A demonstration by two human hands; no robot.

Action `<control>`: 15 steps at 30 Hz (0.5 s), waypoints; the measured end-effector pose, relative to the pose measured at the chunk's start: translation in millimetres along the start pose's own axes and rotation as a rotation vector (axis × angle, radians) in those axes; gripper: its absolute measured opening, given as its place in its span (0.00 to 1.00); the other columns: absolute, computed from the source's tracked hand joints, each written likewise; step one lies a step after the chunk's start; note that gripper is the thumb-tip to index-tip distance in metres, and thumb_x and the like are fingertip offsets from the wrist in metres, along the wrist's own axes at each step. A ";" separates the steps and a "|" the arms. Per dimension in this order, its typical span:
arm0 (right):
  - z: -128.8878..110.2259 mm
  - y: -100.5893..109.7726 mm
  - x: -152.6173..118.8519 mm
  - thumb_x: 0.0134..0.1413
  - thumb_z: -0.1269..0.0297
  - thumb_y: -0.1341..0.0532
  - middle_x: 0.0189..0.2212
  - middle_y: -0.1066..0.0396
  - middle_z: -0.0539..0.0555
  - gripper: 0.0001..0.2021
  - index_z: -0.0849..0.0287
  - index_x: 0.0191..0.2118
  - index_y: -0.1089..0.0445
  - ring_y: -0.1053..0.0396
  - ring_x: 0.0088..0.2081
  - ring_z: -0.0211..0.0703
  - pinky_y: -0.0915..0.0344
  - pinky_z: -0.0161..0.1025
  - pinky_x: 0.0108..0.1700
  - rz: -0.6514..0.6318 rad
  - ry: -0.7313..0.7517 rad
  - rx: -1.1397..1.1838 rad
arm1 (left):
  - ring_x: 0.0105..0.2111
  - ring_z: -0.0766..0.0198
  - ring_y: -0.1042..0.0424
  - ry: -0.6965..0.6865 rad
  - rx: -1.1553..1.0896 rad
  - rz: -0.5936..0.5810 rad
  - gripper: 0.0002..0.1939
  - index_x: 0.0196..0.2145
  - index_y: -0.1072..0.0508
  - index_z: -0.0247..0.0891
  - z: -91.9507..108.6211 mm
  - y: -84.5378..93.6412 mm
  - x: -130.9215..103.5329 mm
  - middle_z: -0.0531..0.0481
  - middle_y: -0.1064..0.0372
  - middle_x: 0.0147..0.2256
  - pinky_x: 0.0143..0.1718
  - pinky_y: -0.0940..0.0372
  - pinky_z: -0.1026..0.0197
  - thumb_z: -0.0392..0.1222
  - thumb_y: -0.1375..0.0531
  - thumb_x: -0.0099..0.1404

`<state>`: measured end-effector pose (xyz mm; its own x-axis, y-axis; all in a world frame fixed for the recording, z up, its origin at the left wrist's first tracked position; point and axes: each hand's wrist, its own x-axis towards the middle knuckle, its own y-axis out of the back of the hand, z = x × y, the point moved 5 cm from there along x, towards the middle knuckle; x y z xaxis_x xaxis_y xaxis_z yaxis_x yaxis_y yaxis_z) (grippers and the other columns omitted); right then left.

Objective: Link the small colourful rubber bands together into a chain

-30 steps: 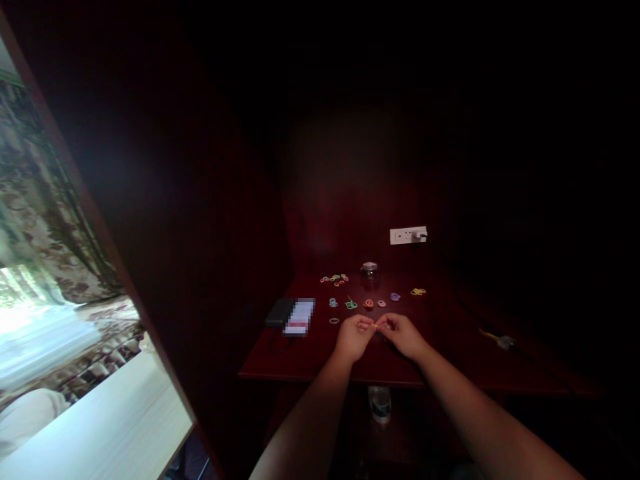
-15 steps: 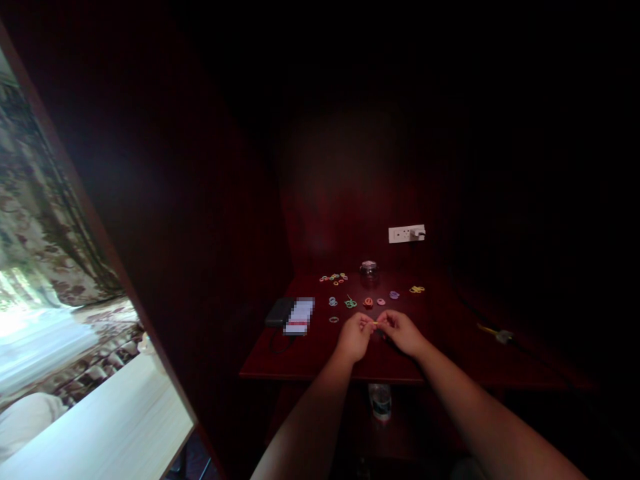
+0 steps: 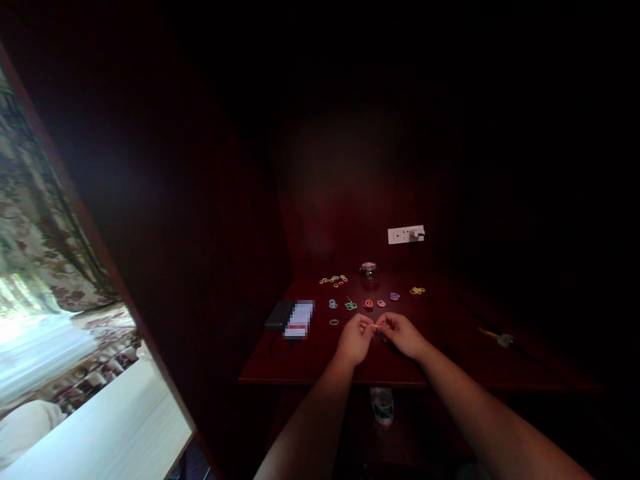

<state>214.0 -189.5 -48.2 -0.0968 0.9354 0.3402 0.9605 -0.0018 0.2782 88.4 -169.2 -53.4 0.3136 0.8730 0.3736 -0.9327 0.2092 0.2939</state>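
Observation:
Close together above the dark red desk (image 3: 310, 365), both hands pinch one small yellow hair tie (image 3: 376, 326) between their fingertips. My left hand (image 3: 356, 339) is closed on its left end, and my right hand (image 3: 401, 335) on its right end. Just beyond the fingers lie loose groups of hair ties: blue (image 3: 333, 304), green (image 3: 351, 305), orange-red (image 3: 369, 305), pink (image 3: 381, 303) and purple (image 3: 395, 297). Farther right is a yellow group (image 3: 417, 291). A single greyish one (image 3: 334, 322) rests left of my left hand.
Mixed hair ties (image 3: 334, 280) lie at the back left, beside a clear jar (image 3: 369, 275). A phone (image 3: 299, 319) and a black case (image 3: 278, 315) occupy the left side. A cable connector (image 3: 505, 340) lies right; a bottle (image 3: 383, 407) stands below the desk edge.
Both hands keep their pinch on the yellow hair tie, with the fingertips slightly shifted. The view has tilted a little, so the desk appears slightly lower.

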 end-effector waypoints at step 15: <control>-0.4 2.6 0.2 0.43 0.58 0.40 0.17 0.39 0.48 0.11 0.62 0.26 0.36 0.44 0.19 0.32 0.47 0.30 0.21 0.034 0.018 -0.049 | 0.24 0.71 0.36 0.019 -0.004 0.005 0.06 0.31 0.33 0.34 4.8 1.0 -2.0 0.51 0.34 0.25 0.27 0.41 0.68 0.39 0.44 0.57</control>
<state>216.3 -189.4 -47.0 -0.0699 0.9278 0.3664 0.9494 -0.0508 0.3098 87.7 -172.9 -49.7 0.3052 0.8822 0.3586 -0.9350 0.2061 0.2887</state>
